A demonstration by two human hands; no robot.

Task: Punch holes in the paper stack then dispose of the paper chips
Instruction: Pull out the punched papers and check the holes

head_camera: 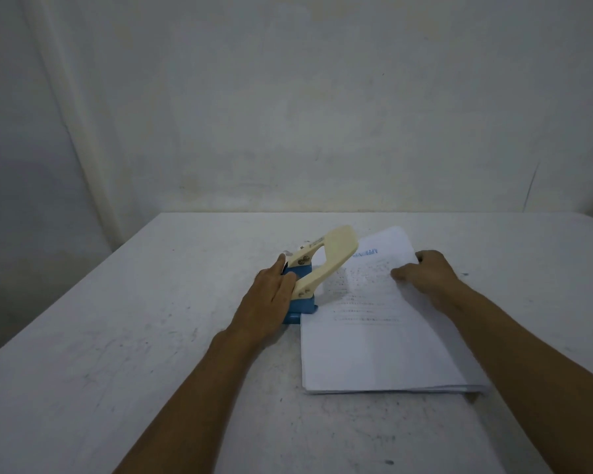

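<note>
In the head view, the task is judged to be at its start: the cream lever of the hole punch (317,268) is raised, no holes can be made out in the paper stack (380,319), and no chips are seen. The stack lies just right of the punch, its left edge fed into the blue base. It is white, faintly printed, slightly fanned at the near edge. The punch body is gripped by the left hand (271,299). The stack's far part is held down by the right hand (425,273), fingers curled on the sheets. Punching and chip disposal remain.
</note>
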